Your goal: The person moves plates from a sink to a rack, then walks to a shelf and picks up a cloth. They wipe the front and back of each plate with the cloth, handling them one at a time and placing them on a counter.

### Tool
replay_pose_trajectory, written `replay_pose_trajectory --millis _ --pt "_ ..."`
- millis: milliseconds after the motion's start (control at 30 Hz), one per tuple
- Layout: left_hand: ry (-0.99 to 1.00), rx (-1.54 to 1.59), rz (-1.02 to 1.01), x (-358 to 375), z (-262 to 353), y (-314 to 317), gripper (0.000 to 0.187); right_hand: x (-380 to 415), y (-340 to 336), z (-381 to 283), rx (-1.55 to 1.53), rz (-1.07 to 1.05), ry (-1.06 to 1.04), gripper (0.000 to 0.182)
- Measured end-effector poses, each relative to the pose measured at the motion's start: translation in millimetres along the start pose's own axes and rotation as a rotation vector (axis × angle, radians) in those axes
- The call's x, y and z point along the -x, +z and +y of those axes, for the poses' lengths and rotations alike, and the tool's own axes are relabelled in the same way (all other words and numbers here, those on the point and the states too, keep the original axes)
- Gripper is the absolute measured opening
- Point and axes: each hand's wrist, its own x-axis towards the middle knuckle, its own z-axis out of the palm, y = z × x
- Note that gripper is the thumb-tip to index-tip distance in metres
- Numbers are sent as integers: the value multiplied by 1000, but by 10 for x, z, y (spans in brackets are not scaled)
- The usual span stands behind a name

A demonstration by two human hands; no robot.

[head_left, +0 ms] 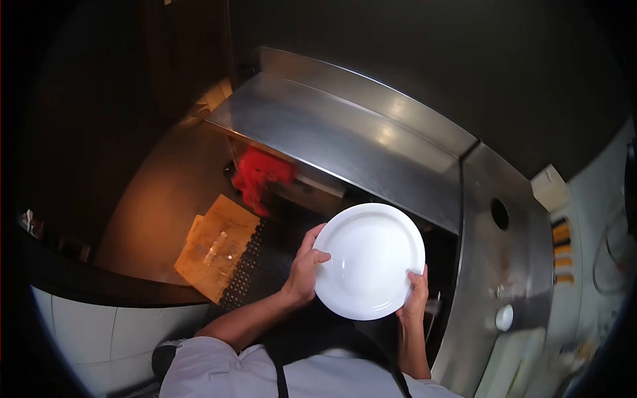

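A round white plate [368, 262] is held up in front of me, its inner face toward the camera and bare. My left hand [306, 265] grips its left rim, thumb over the edge and fingers underneath. On the lower right rim, my right hand [416, 292] holds on in the same way, the thumb on top. The fingers beneath the plate are mostly hidden. Behind the plate's upper edge lies a dark gap under a steel shelf [345, 126].
To the left are a red cloth [259, 176] and a worn orange-brown board [219, 249] beside a perforated dark mat [242, 278]. A steel counter [488, 259] on the right has a round hole [499, 213] and a small white bowl [504, 318]. Yellow-handled tools [563, 252] line the right wall.
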Motion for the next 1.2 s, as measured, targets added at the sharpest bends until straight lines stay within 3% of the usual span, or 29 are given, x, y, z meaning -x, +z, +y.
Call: replay_pose_trajectory --millis 133,300,467,800,867,900,933,967,1000,1033,1067,1100,1200 --pt "93 -40 121 -1169 12 -114 73 -1450 315 117 -17 -105 74 59" --pt "49 -15 310 -2220 390 -245 74 -2652 1003 -26 58 -132 251 64" --pt "42 16 422 -3009 387 -313 73 -3692 1190 73 96 -176 354 66" --pt "-21 6 481 -3850 535 -470 75 -4574 1453 189 133 -181 389 61" --pt "-20 111 444 -3979 401 -562 77 -4719 1373 277 157 -165 396 62" --pt "1 157 440 -4013 373 -598 79 -4811 1288 335 213 -163 381 55" --pt "-15 114 436 -4012 388 -584 82 -4934 1178 276 253 -191 455 62" --pt "-28 71 440 -4008 382 -579 85 -5159 991 303 429 -254 418 58" --pt "61 -245 493 -4042 227 -580 90 -5449 819 303 912 -392 -143 56" --pt "129 -564 549 -4007 151 -657 96 -5391 1158 49 818 -128 -355 58" --pt "308 -810 564 -3828 413 -552 101 -5586 1264 -159 545 -71 -431 63" --pt "471 -1063 565 -3675 682 -363 106 -5725 1362 -491 629 -33 -373 67" --pt "698 -934 471 -3204 1042 -449 106 -5373 2184 -1002 395 -29 -668 63"
